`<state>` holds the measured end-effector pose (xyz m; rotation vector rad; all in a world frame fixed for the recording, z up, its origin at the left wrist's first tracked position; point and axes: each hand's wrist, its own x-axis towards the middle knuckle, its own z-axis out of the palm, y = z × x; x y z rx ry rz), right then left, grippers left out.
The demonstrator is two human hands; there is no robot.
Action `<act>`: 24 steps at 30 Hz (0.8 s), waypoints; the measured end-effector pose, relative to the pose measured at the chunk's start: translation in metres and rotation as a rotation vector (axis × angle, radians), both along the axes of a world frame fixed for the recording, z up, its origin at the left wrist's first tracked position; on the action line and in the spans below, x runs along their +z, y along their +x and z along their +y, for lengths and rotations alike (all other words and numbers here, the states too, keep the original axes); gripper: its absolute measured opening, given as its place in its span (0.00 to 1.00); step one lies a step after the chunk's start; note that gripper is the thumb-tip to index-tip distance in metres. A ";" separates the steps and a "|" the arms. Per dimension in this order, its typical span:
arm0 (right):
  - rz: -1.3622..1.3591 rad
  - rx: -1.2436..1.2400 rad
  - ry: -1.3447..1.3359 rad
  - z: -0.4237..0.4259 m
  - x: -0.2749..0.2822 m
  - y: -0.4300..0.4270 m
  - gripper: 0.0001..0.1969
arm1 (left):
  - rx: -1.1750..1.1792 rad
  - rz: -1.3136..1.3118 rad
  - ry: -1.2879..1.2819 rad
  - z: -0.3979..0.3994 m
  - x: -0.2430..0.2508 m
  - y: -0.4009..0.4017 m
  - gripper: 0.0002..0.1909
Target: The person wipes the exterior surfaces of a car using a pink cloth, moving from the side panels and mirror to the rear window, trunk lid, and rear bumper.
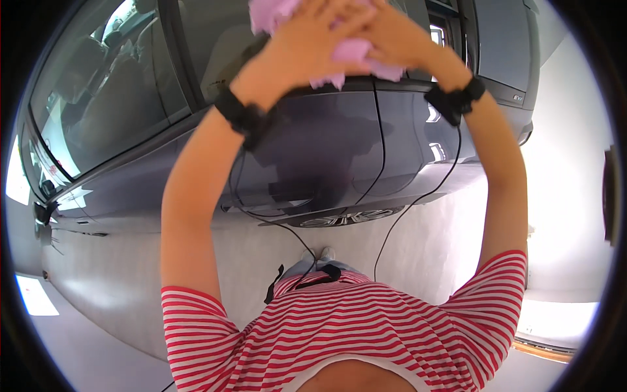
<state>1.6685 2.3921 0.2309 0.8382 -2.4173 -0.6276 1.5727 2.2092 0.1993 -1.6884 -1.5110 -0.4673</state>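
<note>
Both my hands are raised together at the top of the head view, in front of the side windows of a dark grey car (323,132). My left hand (318,44) and my right hand (401,36) overlap and grip a pink cloth (352,51), whose bunched edges stick out below and beside the fingers. The hands are somewhat blurred, and their upper parts run to the picture's edge. Each wrist wears a black strap with a small device and a thin cable. Whether the cloth touches the car glass is hard to tell.
The car's door panel and a wheel (350,218) are in front of my feet. A side mirror (43,213) sticks out at the far left. Black cables (416,196) hang from the wrists towards my waist. A pale floor (122,264) lies beneath, with a white wall (563,196) at the right.
</note>
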 end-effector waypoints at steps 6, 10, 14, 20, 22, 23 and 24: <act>-0.152 -0.108 -0.120 0.019 -0.063 0.047 0.29 | -0.116 -0.159 -0.108 0.013 -0.060 0.030 0.37; 0.060 -0.106 0.243 0.053 0.005 0.026 0.28 | -0.158 0.051 0.104 0.055 -0.007 0.001 0.34; 0.104 -0.241 0.167 0.076 0.097 0.001 0.30 | -0.027 0.227 0.119 0.093 0.090 -0.030 0.30; 0.256 -0.230 0.090 0.108 0.097 0.011 0.28 | -0.155 0.282 0.283 0.128 0.104 -0.025 0.31; 0.080 -0.439 -0.056 0.104 0.072 0.034 0.31 | -0.209 0.123 0.340 0.134 0.075 -0.002 0.33; 0.141 -0.316 -0.138 0.140 0.048 0.046 0.25 | -0.261 -0.008 0.199 0.146 0.064 0.017 0.34; 0.210 -0.273 -0.143 0.120 0.026 0.051 0.24 | -0.070 -0.097 0.112 0.149 0.044 0.014 0.35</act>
